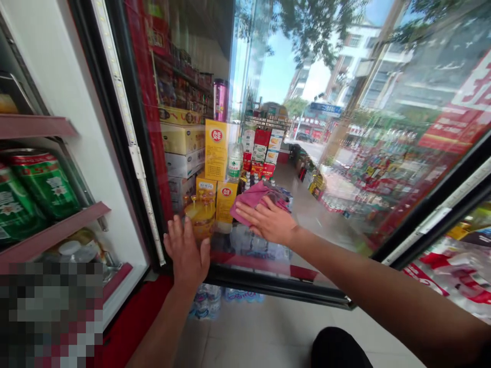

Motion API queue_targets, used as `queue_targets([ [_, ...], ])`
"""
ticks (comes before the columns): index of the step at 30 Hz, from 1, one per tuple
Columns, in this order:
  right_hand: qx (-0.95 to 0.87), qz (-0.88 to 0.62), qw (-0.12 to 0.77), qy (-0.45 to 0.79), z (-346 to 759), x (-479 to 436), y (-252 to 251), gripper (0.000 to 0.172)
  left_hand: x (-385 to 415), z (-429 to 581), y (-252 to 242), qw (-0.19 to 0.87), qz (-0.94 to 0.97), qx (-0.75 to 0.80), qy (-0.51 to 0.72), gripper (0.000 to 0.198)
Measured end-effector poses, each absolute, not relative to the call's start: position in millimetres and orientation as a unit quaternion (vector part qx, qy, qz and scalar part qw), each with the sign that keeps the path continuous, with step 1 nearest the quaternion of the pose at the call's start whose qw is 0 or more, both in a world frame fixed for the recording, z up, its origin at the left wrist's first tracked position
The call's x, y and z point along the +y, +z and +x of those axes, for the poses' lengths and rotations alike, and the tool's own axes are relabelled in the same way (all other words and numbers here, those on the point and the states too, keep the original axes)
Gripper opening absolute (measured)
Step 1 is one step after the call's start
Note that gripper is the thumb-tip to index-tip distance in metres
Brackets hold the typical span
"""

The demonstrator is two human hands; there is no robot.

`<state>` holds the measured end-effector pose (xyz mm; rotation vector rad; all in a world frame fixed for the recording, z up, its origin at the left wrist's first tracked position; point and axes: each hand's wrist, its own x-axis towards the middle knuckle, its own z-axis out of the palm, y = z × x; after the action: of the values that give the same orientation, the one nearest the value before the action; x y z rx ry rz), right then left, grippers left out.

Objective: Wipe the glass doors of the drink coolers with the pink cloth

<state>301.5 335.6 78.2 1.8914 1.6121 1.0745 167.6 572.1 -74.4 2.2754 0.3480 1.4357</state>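
Observation:
An open glass cooler door (345,168) with a black frame stands in front of me. My left hand (186,254) lies flat on the lower left of the glass, fingers stretched out, holding nothing. My right hand (267,221) presses a pink cloth (256,198) flat against the glass a little higher and to the right, palm on the cloth, fingers extended.
Left of the door is the cooler (69,102) with pinkish shelves (57,232) holding green cans (42,186). Yellow boxes (217,148) and a water bottle (235,162) show through the glass. Packs of bottled water (207,301) stand on the tiled floor below the door.

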Motion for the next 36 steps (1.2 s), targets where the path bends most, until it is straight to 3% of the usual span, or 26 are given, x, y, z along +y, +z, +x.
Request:
queue_targets([
  [9, 0.498, 0.709, 0.261, 0.425, 309.8, 172.3, 75.5, 0.058, 563.9, 163.1, -78.9, 0.218, 0.818, 0.116, 0.519, 0.080],
  [14, 0.451, 0.740, 0.253, 0.429, 303.5, 142.8, 61.6, 0.048, 559.9, 163.6, -80.3, 0.218, 0.817, 0.119, 0.521, 0.080],
  [23, 0.512, 0.705, 0.211, 0.443, 298.0, 293.7, 55.5, 0.072, 551.5, 171.3, -79.1, 0.220, 0.824, 0.144, 0.502, 0.082],
  [31, 0.611, 0.701, 0.074, 0.359, 286.4, 437.3, 52.3, 0.092, 555.9, 169.7, -84.6, 0.201, 0.830, 0.154, 0.497, 0.080],
  [36, 0.645, 0.685, 0.033, 0.337, 290.4, 471.7, 53.6, 0.096, 565.1, 171.3, -90.1, 0.182, 0.837, 0.162, 0.490, 0.082],
])
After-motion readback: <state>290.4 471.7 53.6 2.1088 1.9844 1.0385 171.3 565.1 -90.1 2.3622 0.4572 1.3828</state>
